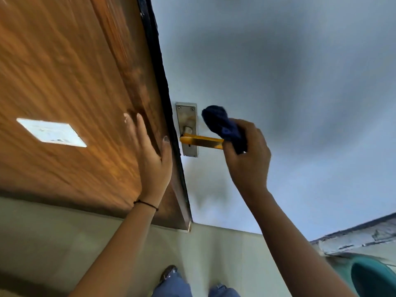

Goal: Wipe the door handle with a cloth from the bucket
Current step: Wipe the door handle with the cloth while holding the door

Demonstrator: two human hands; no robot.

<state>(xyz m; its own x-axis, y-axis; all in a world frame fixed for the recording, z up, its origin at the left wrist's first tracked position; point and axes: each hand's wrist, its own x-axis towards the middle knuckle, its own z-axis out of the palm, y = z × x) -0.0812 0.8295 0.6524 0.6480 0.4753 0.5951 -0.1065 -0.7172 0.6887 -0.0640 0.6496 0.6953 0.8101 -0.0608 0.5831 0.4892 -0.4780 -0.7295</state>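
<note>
A brass lever door handle (201,140) sticks out from a steel backplate (186,116) on the pale grey door face. My right hand (248,159) is closed around a dark blue cloth (222,125) and covers the free end of the lever with it. My left hand (153,155) lies flat with fingers spread on the brown wooden surface (70,86), its thumb at the dark door edge (169,116). A teal bucket (372,277) shows at the bottom right corner.
The floor (64,243) is pale tile. A white rectangular label (51,132) sits on the wooden surface. My legs in blue jeans (171,286) and a shoe show at the bottom centre. A chipped grey ledge (360,236) runs above the bucket.
</note>
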